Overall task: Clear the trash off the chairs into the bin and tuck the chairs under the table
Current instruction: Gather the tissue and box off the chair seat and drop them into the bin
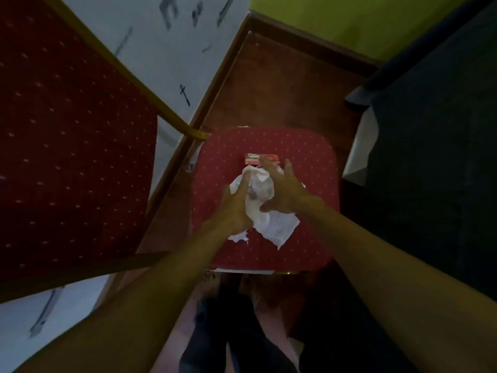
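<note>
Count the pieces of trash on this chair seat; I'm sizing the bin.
2: crumpled white paper mid-seat between both hands, and a small red packet just beyond it. More may hide underneath.

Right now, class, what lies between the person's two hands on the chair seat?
In the head view, crumpled white paper lies between the left hand and right hand, resting on the red chair seat.

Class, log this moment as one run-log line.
left hand, right hand: gathering crumpled white paper | on red chair seat | red packet untouched
</note>
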Available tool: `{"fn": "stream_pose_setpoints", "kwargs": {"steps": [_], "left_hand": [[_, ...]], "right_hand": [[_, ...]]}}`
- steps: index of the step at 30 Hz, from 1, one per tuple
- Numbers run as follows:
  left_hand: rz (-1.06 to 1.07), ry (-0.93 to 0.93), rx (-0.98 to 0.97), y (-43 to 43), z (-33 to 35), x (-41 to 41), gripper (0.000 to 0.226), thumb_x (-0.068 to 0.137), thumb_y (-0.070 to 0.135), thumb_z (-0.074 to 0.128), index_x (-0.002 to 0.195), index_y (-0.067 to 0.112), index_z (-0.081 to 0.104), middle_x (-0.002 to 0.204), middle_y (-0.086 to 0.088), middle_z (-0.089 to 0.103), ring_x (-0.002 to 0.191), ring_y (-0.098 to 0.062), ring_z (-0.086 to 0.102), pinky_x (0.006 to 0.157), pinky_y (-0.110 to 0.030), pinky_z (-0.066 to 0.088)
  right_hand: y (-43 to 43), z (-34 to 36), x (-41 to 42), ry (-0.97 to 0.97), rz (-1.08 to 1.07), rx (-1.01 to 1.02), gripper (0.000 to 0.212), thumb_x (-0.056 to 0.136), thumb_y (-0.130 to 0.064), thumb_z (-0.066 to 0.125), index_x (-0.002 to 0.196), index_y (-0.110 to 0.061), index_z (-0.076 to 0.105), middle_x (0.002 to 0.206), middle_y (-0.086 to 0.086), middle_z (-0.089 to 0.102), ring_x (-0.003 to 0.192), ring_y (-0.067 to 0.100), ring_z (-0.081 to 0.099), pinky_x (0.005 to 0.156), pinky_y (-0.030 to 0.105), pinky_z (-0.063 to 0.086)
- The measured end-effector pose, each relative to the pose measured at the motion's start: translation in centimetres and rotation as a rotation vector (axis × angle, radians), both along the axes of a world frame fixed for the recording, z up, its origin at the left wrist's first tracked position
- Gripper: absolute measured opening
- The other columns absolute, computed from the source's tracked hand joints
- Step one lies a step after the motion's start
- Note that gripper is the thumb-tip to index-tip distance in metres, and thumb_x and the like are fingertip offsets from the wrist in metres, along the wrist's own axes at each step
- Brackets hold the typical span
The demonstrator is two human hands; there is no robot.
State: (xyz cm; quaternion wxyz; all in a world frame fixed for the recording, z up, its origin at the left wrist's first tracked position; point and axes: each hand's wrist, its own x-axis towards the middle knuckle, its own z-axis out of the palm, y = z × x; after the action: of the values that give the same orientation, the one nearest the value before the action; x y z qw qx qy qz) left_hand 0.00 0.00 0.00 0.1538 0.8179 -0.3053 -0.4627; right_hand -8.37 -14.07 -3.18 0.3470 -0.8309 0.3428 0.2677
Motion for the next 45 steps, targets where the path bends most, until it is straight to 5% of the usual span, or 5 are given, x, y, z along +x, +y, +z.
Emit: {"fn": "stream_pose_setpoints", "kwargs": {"steps": [8,16,26,35,45], "left_hand": [[0.019,-0.163,-0.09,1.2,-6.4,-2.1,0.082,0.088,0.026,0.07,0.157,0.031,0.025,0.135,-0.011,0.035,0.107,-0.029,0.058,0.082,-0.036,0.054],[0.093,-0.283,-0.351,1.1,-7.8,-2.4,0.025,0.089,0.011,0.062,0.113,0.015,0.07,0.115,-0.002,0.063,0.098,-0.007,0.051,0.071,-0.004,0.033],[0.154,-0.132,-0.271,-1.4,-5.6,-0.8,0.007,0.087,0.008,0.066,0.087,0.015,0.069,0.066,0.015,0.06,0.06,-0.003,0.062,0.051,-0.006,0.044],[-0.033,-0.12,-0.198,-5.4,-2.8,2.6,0.025,0.077,-0.005,0.068,0.092,0.014,0.077,0.099,-0.004,0.073,0.093,-0.018,0.069,0.079,-0.031,0.058],[-0.441,-0.421,-0.047,-12.3,-6.2,6.6,0.09,0.08,0.003,0.073,0.155,0.02,0.027,0.164,-0.016,0.017,0.152,-0.037,0.013,0.12,-0.057,0.02]], "right_hand": [[1.0,-1.4,-1.4,-0.171,0.073,-0.251,0.089,0.078,-0.05,0.082,0.153,-0.029,0.04,0.145,0.014,0.043,0.128,0.037,0.047,0.107,0.046,0.039],[0.7,-2.8,-2.4,-0.343,-0.038,-0.183,0.057,0.08,-0.022,0.081,0.133,-0.016,0.062,0.119,0.016,0.064,0.108,0.031,0.062,0.094,0.044,0.05],[1.9,-2.5,-4.0,-0.158,-0.008,0.014,0.102,0.071,-0.039,0.089,0.156,-0.039,0.034,0.156,0.011,0.027,0.142,0.029,0.029,0.115,0.05,0.04],[1.8,-4.0,-5.5,-0.415,-0.223,-0.179,0.048,0.082,0.005,0.068,0.127,-0.013,0.072,0.122,0.018,0.058,0.109,0.03,0.059,0.08,0.032,0.048],[1.7,-4.4,-7.4,-0.442,-0.455,-0.212,0.043,0.081,0.014,0.062,0.114,-0.01,0.077,0.111,0.014,0.065,0.092,0.01,0.055,0.069,-0.001,0.039]]}}
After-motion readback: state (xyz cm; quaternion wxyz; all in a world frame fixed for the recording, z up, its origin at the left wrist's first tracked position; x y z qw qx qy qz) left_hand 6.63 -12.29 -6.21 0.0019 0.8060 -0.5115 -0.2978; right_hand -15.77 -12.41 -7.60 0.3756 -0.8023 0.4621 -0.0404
